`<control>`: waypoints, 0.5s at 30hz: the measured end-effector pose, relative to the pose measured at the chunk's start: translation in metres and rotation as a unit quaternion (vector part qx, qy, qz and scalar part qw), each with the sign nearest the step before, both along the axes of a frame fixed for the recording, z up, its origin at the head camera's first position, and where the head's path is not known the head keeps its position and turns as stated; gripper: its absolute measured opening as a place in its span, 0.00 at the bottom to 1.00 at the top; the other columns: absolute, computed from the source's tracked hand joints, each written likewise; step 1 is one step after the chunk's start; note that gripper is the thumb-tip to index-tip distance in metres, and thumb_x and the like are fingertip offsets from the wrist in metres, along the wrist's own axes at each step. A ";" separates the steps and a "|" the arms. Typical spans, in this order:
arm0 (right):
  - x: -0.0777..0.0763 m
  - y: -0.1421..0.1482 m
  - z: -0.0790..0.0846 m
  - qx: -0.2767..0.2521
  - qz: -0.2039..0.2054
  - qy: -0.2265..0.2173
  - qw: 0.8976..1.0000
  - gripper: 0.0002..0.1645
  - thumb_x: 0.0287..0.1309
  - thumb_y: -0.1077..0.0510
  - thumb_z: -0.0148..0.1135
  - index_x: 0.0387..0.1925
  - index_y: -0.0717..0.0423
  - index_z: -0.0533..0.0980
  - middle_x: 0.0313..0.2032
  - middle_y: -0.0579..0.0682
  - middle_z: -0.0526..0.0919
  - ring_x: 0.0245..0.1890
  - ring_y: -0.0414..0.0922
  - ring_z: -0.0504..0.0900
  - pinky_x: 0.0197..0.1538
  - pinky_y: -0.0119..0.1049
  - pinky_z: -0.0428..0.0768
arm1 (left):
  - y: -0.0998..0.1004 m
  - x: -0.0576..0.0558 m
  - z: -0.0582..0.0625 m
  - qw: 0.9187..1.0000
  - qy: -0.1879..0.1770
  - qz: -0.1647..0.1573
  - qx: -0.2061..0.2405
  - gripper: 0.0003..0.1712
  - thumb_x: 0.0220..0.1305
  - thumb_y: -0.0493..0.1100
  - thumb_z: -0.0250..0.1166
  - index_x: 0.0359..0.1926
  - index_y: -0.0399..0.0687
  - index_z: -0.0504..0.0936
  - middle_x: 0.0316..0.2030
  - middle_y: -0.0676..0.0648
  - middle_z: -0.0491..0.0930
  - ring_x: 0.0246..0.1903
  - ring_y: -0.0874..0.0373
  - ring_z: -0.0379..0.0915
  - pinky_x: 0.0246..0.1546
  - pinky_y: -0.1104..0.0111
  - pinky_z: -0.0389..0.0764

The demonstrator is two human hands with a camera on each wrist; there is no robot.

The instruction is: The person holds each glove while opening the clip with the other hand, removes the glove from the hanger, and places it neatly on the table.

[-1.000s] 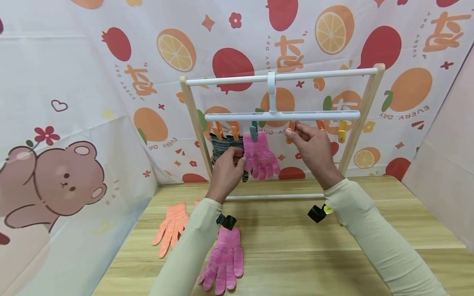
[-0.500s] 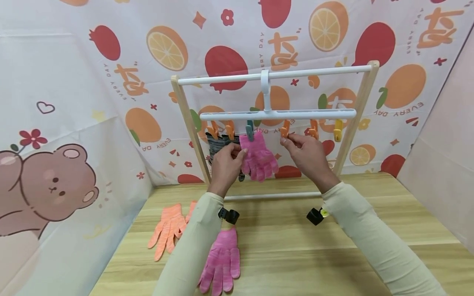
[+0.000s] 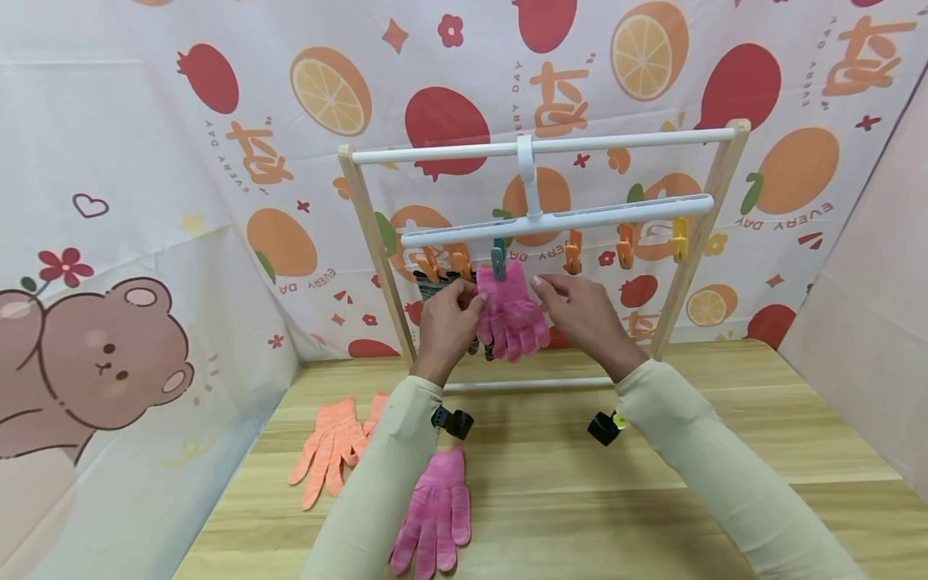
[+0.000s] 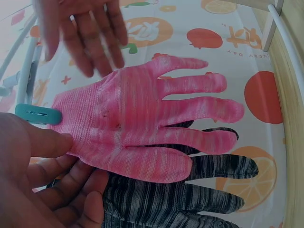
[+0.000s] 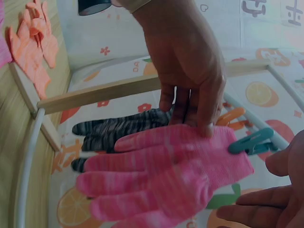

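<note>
A pink knit glove (image 3: 511, 318) hangs fingers down from a teal clothespin (image 3: 498, 259) that bites its cuff. My left hand (image 3: 447, 326) pinches the cuff's left edge between thumb and fingers, as the left wrist view shows. Close to the glove's right side is my right hand (image 3: 583, 314), its fingers loosely extended and holding nothing. Behind the pink glove hang dark grey striped gloves (image 4: 142, 194), partly covered by it and by my left hand, under two orange clothespins (image 3: 461, 259).
The white hanger bar (image 3: 623, 212) tilts, right end higher, on a wood-and-white rack (image 3: 435, 153). Two orange clothespins (image 3: 573, 251) and a yellow one (image 3: 679, 240) dangle at right. On the wooden table lie a second pink glove (image 3: 433, 515) and orange gloves (image 3: 333, 443).
My right hand has left the orange clothespin and moved left and down beside the pink glove. The hanger bar has tipped, its right end rising. My left hand keeps pinching the glove.
</note>
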State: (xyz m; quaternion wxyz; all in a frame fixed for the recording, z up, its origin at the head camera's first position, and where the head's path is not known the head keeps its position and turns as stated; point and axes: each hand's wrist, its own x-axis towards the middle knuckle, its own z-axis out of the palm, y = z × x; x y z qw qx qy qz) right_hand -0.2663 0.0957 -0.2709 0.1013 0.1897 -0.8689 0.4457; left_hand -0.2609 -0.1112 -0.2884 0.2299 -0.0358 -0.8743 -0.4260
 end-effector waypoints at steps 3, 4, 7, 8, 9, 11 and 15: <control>0.000 -0.010 0.006 -0.010 0.006 -0.001 1.000 0.34 0.74 0.38 0.52 0.70 0.53 0.71 0.66 0.52 0.77 0.65 0.54 0.75 0.63 0.54 0.74 | 0.000 0.001 0.002 1.000 0.001 -0.001 -0.002 0.10 0.72 0.49 0.65 0.43 0.47 0.84 0.34 0.49 0.81 0.34 0.53 0.76 0.37 0.60 0.76; 0.000 -0.013 0.008 -0.017 0.009 -0.004 1.000 0.35 0.73 0.37 0.53 0.71 0.53 0.71 0.67 0.51 0.76 0.67 0.53 0.73 0.64 0.54 0.73 | 0.000 0.002 0.002 1.000 0.001 -0.001 -0.002 0.10 0.72 0.48 0.65 0.43 0.47 0.84 0.34 0.49 0.81 0.33 0.53 0.76 0.37 0.60 0.76; -0.001 -0.022 0.012 -0.032 0.013 -0.001 0.999 0.36 0.72 0.37 0.55 0.72 0.50 0.70 0.68 0.49 0.75 0.70 0.51 0.69 0.67 0.54 0.70 | 0.000 0.003 0.003 1.000 0.005 -0.002 -0.002 0.10 0.72 0.48 0.65 0.42 0.47 0.84 0.33 0.49 0.81 0.33 0.53 0.75 0.36 0.60 0.76; -0.002 -0.025 0.013 -0.034 0.014 0.003 0.999 0.35 0.72 0.37 0.56 0.72 0.49 0.70 0.68 0.49 0.75 0.71 0.51 0.68 0.67 0.55 0.69 | -0.001 0.003 0.003 1.000 0.005 -0.004 -0.001 0.10 0.72 0.48 0.65 0.42 0.47 0.84 0.33 0.49 0.81 0.32 0.53 0.75 0.36 0.60 0.76; -0.003 -0.027 0.014 -0.035 0.015 0.006 0.999 0.35 0.72 0.37 0.56 0.72 0.49 0.69 0.68 0.49 0.74 0.71 0.51 0.67 0.68 0.56 0.68 | -0.001 0.003 0.003 1.000 0.005 -0.005 0.000 0.10 0.72 0.48 0.65 0.42 0.47 0.84 0.33 0.49 0.81 0.32 0.53 0.76 0.36 0.60 0.76; -0.003 -0.032 0.017 -0.028 0.014 0.014 0.999 0.36 0.72 0.38 0.57 0.73 0.50 0.68 0.68 0.51 0.74 0.72 0.53 0.66 0.69 0.58 0.66 | -0.001 0.003 0.003 1.000 0.005 -0.007 0.002 0.10 0.72 0.48 0.65 0.42 0.47 0.84 0.33 0.49 0.81 0.32 0.54 0.76 0.35 0.61 0.76; -0.005 -0.040 0.024 -0.023 0.012 0.026 0.999 0.36 0.73 0.42 0.58 0.74 0.53 0.66 0.70 0.53 0.71 0.71 0.54 0.67 0.68 0.57 0.67 | -0.002 0.004 0.003 1.000 0.001 -0.010 0.006 0.09 0.72 0.48 0.65 0.43 0.47 0.84 0.33 0.49 0.81 0.32 0.54 0.76 0.35 0.61 0.75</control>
